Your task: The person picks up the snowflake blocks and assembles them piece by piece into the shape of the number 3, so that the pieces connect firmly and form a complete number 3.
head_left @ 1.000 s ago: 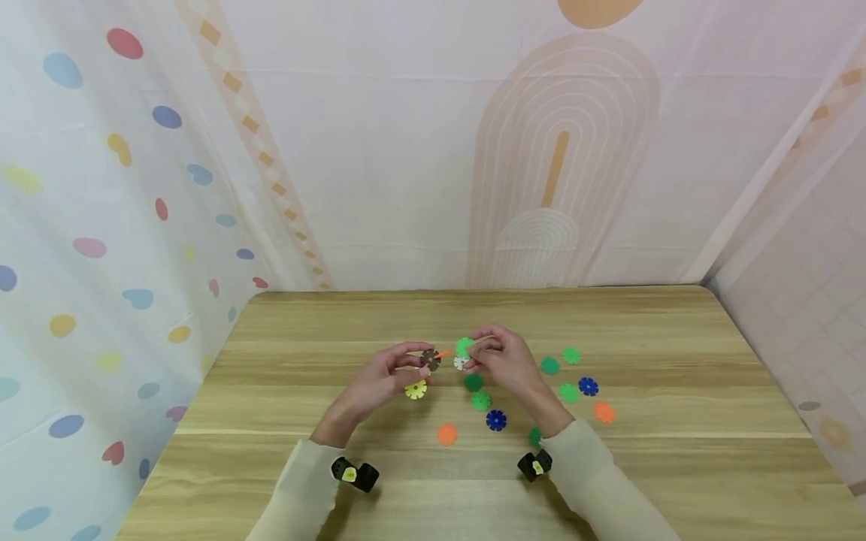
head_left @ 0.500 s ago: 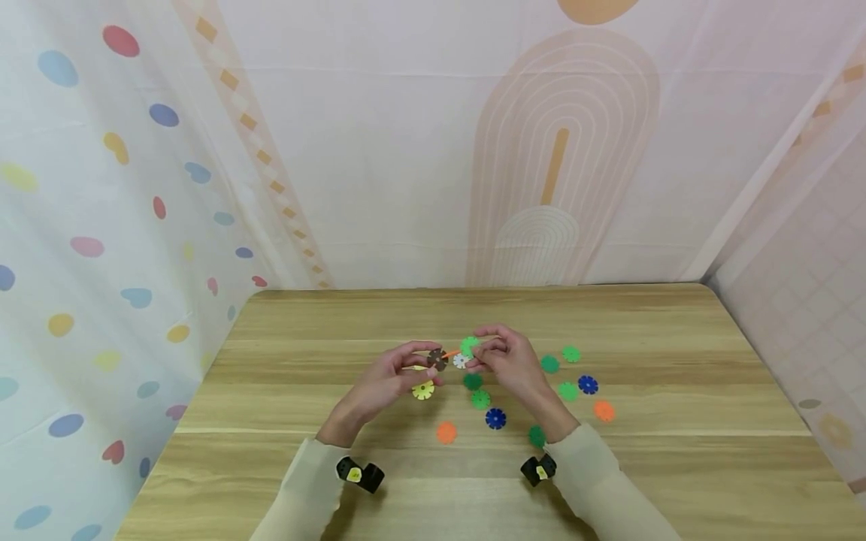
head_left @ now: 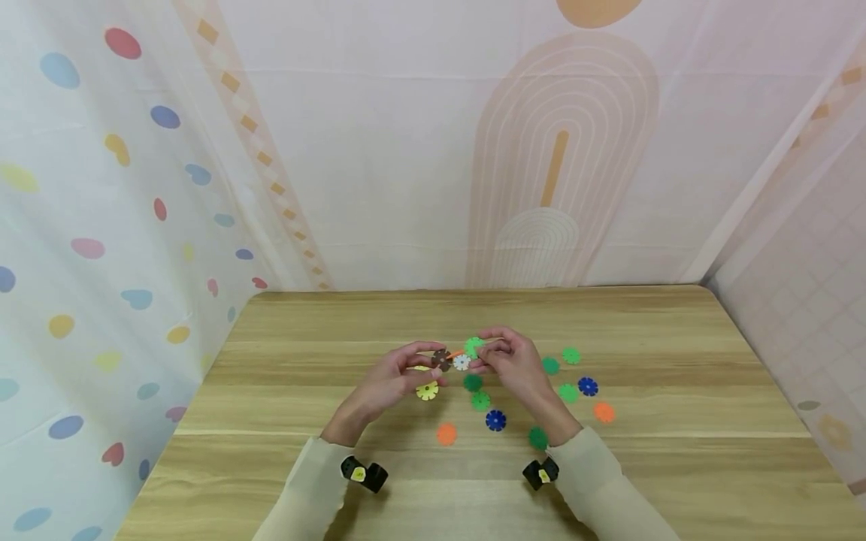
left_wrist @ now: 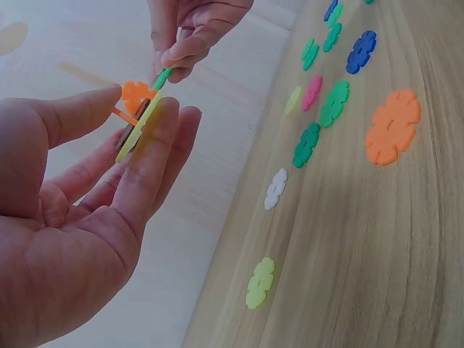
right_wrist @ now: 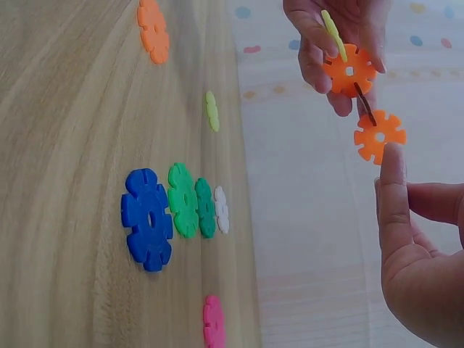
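Loose discs [head_left: 496, 419] scattered on table [head_left: 676, 451] at frame centre. Above them, joined disc cluster [head_left: 449, 359] pinched between left hand [head_left: 389, 383] fingers and right hand [head_left: 510, 361] fingers.

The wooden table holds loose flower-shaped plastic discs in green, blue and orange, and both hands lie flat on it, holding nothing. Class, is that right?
Not quite. The discs do lie loose on the wooden table, but the hands are raised above it: the left hand and the right hand each pinch an end of a small chain of joined discs. The head view shows it; the wrist views confirm it.
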